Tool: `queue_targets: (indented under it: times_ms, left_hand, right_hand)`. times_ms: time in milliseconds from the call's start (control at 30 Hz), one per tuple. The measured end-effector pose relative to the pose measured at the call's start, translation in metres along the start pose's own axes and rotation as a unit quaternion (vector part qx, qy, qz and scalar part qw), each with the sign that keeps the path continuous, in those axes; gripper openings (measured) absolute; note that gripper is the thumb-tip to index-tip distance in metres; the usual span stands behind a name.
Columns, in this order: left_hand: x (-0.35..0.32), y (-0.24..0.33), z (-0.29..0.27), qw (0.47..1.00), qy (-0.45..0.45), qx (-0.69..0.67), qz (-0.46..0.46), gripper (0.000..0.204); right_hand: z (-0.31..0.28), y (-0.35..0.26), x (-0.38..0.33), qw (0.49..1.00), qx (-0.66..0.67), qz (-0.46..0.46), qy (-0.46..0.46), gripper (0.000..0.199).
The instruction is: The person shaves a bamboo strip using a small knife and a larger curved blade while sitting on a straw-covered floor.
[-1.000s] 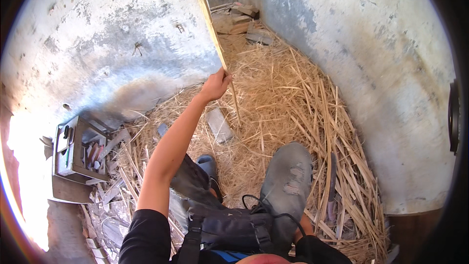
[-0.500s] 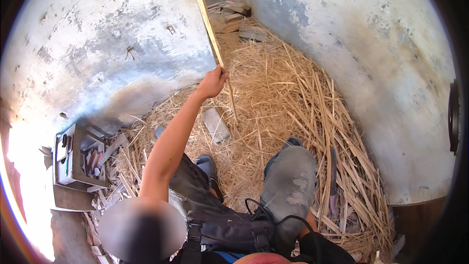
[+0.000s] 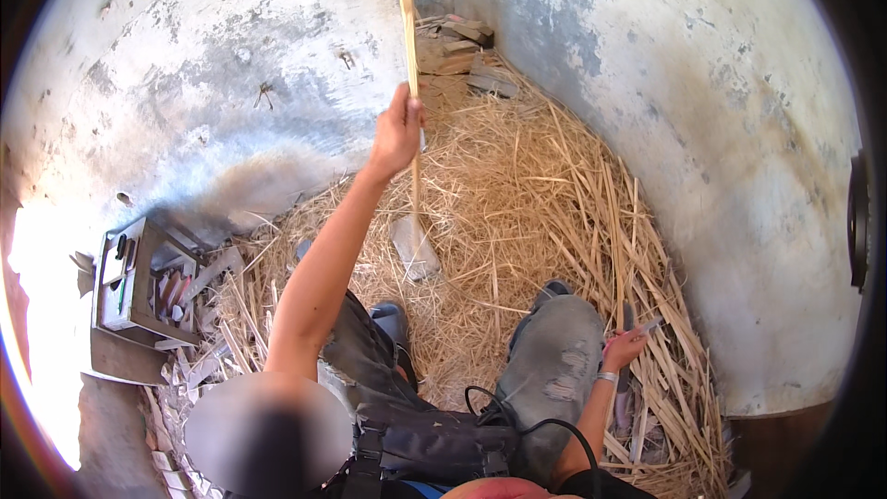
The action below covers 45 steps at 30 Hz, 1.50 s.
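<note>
Your left grip (image 3: 397, 137) is closed tight on a long, thin strip of pale wood (image 3: 408, 18). The strip goes right through your fist. It runs almost straight up and down in the view. The longer part is above your fist and goes out of sight at the top. The shorter part hangs below, and its low end is by the grey block (image 3: 416, 248). I can't tell if the two touch.

Your right grip (image 3: 625, 348) is low on the right, beside your right knee (image 3: 559, 351). Its fingers look curled around a flat grey thing (image 3: 653, 324), too small to name. That thing points up and right, away from the strip. Your left grip is on the strip. Your right grip is well apart from it, down and to the right, with dry straw (image 3: 499, 185) on the floor between.
</note>
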State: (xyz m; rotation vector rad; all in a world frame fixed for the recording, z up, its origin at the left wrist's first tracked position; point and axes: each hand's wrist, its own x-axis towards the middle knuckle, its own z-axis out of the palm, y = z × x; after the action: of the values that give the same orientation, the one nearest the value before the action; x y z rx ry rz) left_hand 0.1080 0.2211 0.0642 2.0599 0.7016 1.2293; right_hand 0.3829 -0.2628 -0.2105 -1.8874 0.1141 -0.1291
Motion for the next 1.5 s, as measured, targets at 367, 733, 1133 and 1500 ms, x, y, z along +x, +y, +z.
queue_targets:
  times_ms: [367,733,1133,1500]
  left_hand:
    - [-0.012,0.076,-0.072,0.988,-0.107,-0.058,-0.098,0.032]
    - [-0.097,0.14,-0.072,0.837,-0.273,-0.369,-0.298,0.033]
    - [-0.171,0.111,-0.019,0.833,-0.201,-0.384,-0.344,0.033]
    - [-0.188,0.122,-0.036,0.816,-0.2,-0.391,-0.375,0.025]
  right_hand:
    - [0.006,-0.246,0.044,0.916,0.126,-0.152,-0.348,0.044]
    - [0.054,-0.413,-0.127,0.681,-0.007,-0.494,-0.54,0.037]
    - [0.11,-0.355,-0.156,0.58,-0.174,-0.605,-0.518,0.045]
    - [0.118,-0.339,-0.152,0.556,-0.145,-0.633,-0.518,0.058]
